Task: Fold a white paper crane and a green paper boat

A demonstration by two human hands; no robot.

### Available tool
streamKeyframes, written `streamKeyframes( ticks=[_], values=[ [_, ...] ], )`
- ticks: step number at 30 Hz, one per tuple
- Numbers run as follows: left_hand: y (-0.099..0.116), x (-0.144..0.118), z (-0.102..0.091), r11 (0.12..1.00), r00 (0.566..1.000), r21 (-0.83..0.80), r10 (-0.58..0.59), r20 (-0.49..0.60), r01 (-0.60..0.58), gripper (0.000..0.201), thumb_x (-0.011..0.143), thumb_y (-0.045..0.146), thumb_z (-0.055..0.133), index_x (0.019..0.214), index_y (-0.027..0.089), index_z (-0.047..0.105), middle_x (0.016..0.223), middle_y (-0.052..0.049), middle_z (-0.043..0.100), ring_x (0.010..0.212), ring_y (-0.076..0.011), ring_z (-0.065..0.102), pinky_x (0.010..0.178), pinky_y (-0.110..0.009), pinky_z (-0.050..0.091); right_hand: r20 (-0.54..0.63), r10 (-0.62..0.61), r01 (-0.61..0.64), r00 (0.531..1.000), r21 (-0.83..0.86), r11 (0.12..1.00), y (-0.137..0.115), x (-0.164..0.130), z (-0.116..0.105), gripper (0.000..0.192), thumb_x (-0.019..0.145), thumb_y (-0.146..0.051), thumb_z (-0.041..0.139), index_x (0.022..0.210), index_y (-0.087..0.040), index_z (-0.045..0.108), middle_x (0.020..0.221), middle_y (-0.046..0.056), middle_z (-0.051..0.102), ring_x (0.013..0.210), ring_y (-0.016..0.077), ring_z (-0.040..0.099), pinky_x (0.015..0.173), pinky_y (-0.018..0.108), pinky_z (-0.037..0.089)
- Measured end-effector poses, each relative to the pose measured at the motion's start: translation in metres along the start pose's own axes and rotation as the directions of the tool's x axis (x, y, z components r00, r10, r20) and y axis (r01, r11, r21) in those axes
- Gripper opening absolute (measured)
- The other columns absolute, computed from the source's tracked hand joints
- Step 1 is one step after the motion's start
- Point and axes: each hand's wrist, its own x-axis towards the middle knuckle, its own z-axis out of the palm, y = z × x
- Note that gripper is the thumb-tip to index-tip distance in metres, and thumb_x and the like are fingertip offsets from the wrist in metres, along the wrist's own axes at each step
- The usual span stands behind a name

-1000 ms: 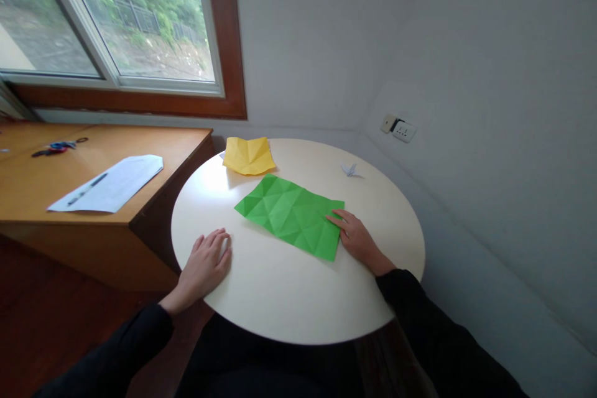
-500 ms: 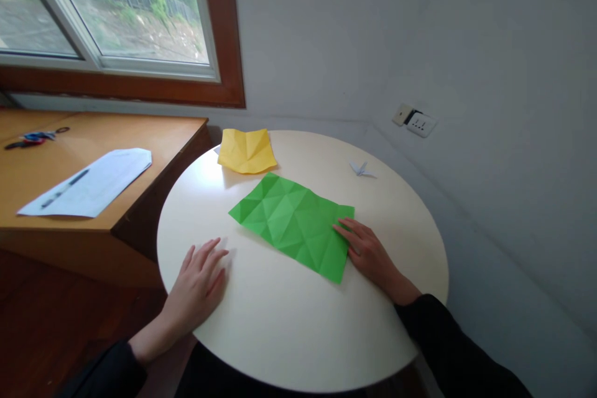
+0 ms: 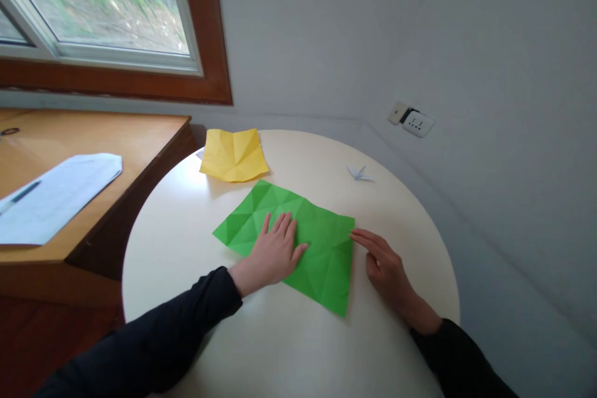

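Note:
A green sheet of paper (image 3: 321, 249), covered in crisscross creases, lies unfolded on the round white table (image 3: 298, 348). My left hand (image 3: 273, 252) rests flat on its middle with the fingers spread, hiding part of the creases. At the sheet's right edge is my right hand (image 3: 385, 264), fingers stretched out and fingertips at the paper's border. Behind the green sheet sits a creased yellow sheet of paper (image 3: 234, 155), its edges curling up. A small white folded paper bird (image 3: 360, 174) stands at the table's back right.
To the left is a wooden desk (image 3: 149, 143) bearing a white paper (image 3: 69, 186) and a pen (image 3: 21, 196). A wall socket (image 3: 418, 123) is on the wall behind the table's right side. A brown-framed window (image 3: 219, 31) is at the upper left.
My left hand has moved from the bare tabletop onto the middle of the green sheet. My right hand has slid off to the sheet's right edge. The view has shifted slightly right.

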Motion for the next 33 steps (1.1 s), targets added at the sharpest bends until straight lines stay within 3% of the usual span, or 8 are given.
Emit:
streamKeyframes(
  ticks=[2, 5, 8, 11, 16, 24, 33],
  values=[
    [0.000, 0.012, 0.013, 1.000, 0.999, 0.010, 0.029, 0.015, -0.029, 0.062, 0.094, 0.048, 0.022, 0.133, 0.004, 0.043, 0.141, -0.022, 0.041, 0.134, -0.0311, 0.033, 0.111, -0.057, 0.019, 0.011, 0.021, -0.021, 1.000, 0.023, 1.000, -0.003, 0.014, -0.003, 0.047, 0.080, 0.001, 0.036, 0.113, -0.022, 0.060, 0.111, 0.008, 0.064, 0.107, 0.0198, 0.059, 0.089, 0.042, 0.052],
    [0.000, 0.018, 0.028, 0.996, 0.996, -0.032, 0.082, 0.019, -0.081, 0.063, 0.094, 0.049, 0.021, 0.136, 0.007, 0.038, 0.144, -0.020, 0.036, 0.135, -0.0304, 0.031, 0.110, -0.058, 0.019, 0.193, 0.016, -0.031, 0.981, 0.076, 0.997, -0.010, 0.045, 0.005, 0.042, 0.084, -0.005, 0.036, 0.112, -0.022, 0.061, 0.109, 0.007, 0.067, 0.104, 0.0192, 0.061, 0.090, 0.040, 0.052],
    [-0.002, 0.019, 0.035, 0.989, 0.992, -0.079, 0.122, 0.000, -0.122, 0.063, 0.093, 0.050, 0.021, 0.138, 0.008, 0.035, 0.146, -0.019, 0.034, 0.137, -0.0297, 0.028, 0.111, -0.057, 0.017, 0.399, -0.052, 0.013, 0.916, 0.100, 0.995, -0.015, 0.071, 0.029, 0.044, 0.085, -0.009, 0.034, 0.121, -0.018, 0.057, 0.120, 0.009, 0.063, 0.113, 0.0200, 0.057, 0.096, 0.040, 0.049],
    [-0.005, 0.019, 0.035, 0.981, 0.986, -0.100, 0.164, -0.008, -0.164, 0.063, 0.093, 0.050, 0.022, 0.138, 0.009, 0.035, 0.145, -0.019, 0.035, 0.137, -0.0280, 0.027, 0.112, -0.054, 0.014, 0.477, -0.075, 0.033, 0.876, 0.097, 0.995, -0.008, 0.081, 0.060, 0.044, 0.090, -0.015, 0.032, 0.129, -0.018, 0.051, 0.128, 0.010, 0.058, 0.121, 0.0198, 0.051, 0.101, 0.041, 0.045],
    [-0.016, 0.022, 0.034, 0.979, 0.987, -0.128, 0.159, -0.001, -0.158, 0.059, 0.093, 0.050, 0.023, 0.139, 0.015, 0.034, 0.146, -0.014, 0.036, 0.137, -0.0258, 0.028, 0.113, -0.052, 0.015, 0.491, -0.013, 0.025, 0.871, -0.018, 1.000, 0.017, 0.071, 0.082, 0.042, 0.093, -0.022, 0.030, 0.132, -0.021, 0.048, 0.138, 0.009, 0.049, 0.129, 0.0209, 0.042, 0.106, 0.046, 0.038],
    [-0.046, 0.036, 0.033, 0.990, 0.991, -0.046, -0.132, -0.033, 0.131, 0.052, 0.093, 0.043, 0.030, 0.137, 0.017, 0.040, 0.146, -0.015, 0.037, 0.135, -0.0283, 0.032, 0.111, -0.053, 0.019, 0.431, 0.146, -0.094, 0.890, -0.139, 0.986, 0.029, 0.059, 0.088, 0.047, 0.095, -0.034, 0.029, 0.135, -0.015, 0.045, 0.144, 0.016, 0.039, 0.134, 0.0274, 0.035, 0.107, 0.049, 0.035],
    [-0.059, 0.035, 0.032, 0.970, 0.968, -0.025, -0.242, -0.061, 0.241, 0.048, 0.092, 0.038, 0.033, 0.133, 0.013, 0.043, 0.142, -0.019, 0.040, 0.134, -0.0297, 0.033, 0.111, -0.053, 0.020, 0.382, 0.203, -0.160, 0.902, -0.142, 0.977, 0.039, 0.053, 0.092, 0.054, 0.094, -0.041, 0.030, 0.140, -0.013, 0.036, 0.142, 0.017, 0.040, 0.133, 0.0284, 0.036, 0.109, 0.051, 0.032]
  ],
)
